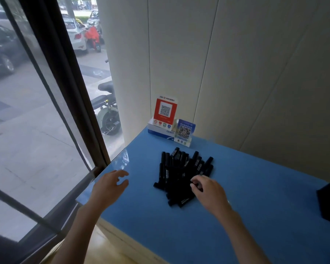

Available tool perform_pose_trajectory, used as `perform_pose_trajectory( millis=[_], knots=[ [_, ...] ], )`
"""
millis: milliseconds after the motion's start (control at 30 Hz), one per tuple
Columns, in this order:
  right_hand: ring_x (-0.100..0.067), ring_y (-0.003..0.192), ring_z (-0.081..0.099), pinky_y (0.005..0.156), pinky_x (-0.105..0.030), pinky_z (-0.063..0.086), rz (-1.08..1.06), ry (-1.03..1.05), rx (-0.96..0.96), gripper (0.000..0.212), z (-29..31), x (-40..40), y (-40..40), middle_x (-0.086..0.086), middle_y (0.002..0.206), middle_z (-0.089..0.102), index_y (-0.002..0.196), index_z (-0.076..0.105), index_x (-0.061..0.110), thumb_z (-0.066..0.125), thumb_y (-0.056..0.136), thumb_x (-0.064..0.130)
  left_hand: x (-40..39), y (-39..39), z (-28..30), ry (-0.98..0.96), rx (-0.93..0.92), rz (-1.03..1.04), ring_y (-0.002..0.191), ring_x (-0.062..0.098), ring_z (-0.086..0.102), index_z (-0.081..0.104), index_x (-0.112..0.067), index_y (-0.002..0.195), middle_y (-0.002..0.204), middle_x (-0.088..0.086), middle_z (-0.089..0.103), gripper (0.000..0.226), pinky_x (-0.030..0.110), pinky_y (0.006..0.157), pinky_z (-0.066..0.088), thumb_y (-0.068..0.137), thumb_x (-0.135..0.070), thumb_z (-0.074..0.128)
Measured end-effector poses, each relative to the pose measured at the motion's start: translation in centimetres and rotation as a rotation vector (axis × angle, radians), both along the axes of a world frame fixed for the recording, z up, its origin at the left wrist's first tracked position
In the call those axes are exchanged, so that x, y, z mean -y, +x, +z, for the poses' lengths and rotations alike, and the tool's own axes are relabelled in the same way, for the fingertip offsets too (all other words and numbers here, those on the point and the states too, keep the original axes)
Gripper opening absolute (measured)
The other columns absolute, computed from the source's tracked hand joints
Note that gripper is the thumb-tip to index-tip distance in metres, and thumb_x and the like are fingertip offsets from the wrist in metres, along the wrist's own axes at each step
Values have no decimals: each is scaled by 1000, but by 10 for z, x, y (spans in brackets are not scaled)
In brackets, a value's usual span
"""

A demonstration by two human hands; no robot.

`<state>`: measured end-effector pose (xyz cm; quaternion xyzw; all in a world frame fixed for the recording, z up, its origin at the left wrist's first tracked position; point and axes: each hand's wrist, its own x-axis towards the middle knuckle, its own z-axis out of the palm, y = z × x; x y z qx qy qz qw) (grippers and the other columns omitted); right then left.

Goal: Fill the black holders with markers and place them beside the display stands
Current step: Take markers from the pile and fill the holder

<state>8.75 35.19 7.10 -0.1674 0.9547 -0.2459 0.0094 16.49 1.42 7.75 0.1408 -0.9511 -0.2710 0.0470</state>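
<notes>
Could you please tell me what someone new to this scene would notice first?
A heap of black markers lies mid-table on the blue tabletop, with the right hand reaching into its near edge. Behind it, by the wall, stand a red QR display stand and a smaller blue one. The left hand hovers open near the window edge.

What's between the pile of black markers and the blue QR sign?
Nothing. In the head view, only bare blue tabletop separates the marker pile from the blue QR display stand.
</notes>
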Motion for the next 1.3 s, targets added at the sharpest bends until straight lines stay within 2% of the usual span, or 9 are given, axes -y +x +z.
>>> perform_pose_trajectory(
  millis=[300, 467, 733, 900, 1033, 1100, 1233, 1300],
  knots=[
    [1, 82, 58, 72, -22, 51, -79, 24, 16, 12, -9, 12, -56, 19, 94, 62, 106, 63, 31, 59, 95, 36, 34, -78, -2, 31, 32, 0, 94, 9, 63, 67, -34, 117, 109, -12, 67, 24, 33, 83, 53, 92, -34, 65],
    [-4, 85, 60, 74, -28, 54, -149, 29, 50, 14, -16, 29, -71, 16, 99, 64, 107, 63, 31, 58, 95, 36, 27, -115, -23, 41, 111, -127, 97, 10, 63, 65, -33, 116, 109, -12, 65, 23, 32, 85, 53, 94, -35, 62],
    [-2, 85, 60, 72, -26, 55, -264, 49, 112, 16, -32, 48, -76, 17, 98, 63, 109, 63, 31, 56, 96, 38, 7, -160, -57, -15, 277, -335, 103, 10, 62, 62, -34, 121, 116, -14, 64, 30, 30, 84, 51, 93, -45, 56],
    [-2, 84, 59, 71, -25, 53, -327, 64, 109, 14, -35, 46, -76, 18, 96, 63, 107, 63, 32, 57, 95, 38, -17, -180, -70, -58, 381, -358, 100, 19, 63, 63, -28, 116, 112, -6, 66, 43, 33, 78, 51, 90, -61, 52],
    [-1, 80, 59, 69, -25, 54, -357, 75, 129, 14, -40, 40, -73, 19, 94, 63, 106, 63, 32, 57, 95, 39, -38, -186, -75, -124, 449, -349, 80, 24, 61, 58, -15, 94, 89, 1, 62, 53, 33, 67, 48, 90, -67, 50],
    [0, 79, 60, 69, -23, 53, -369, 61, 137, 12, -42, 38, -70, 20, 93, 64, 105, 63, 32, 58, 95, 37, -46, -189, -77, -150, 449, -335, 75, 22, 57, 52, -15, 90, 83, 1, 57, 53, 33, 62, 45, 90, -68, 50],
    [0, 78, 60, 67, -18, 49, -364, 59, 158, 10, -44, 35, -68, 18, 90, 64, 102, 63, 31, 58, 95, 36, -55, -193, -77, -203, 426, -314, 83, 20, 51, 46, -16, 95, 91, -1, 53, 50, 33, 68, 42, 90, -66, 48],
    [-1, 77, 61, 66, -18, 49, -366, 47, 162, 11, -44, 34, -67, 18, 88, 64, 102, 64, 29, 58, 95, 35, -56, -192, -78, -226, 424, -313, 88, 21, 54, 48, -15, 99, 96, 0, 55, 48, 33, 70, 42, 90, -62, 50]
  ],
)
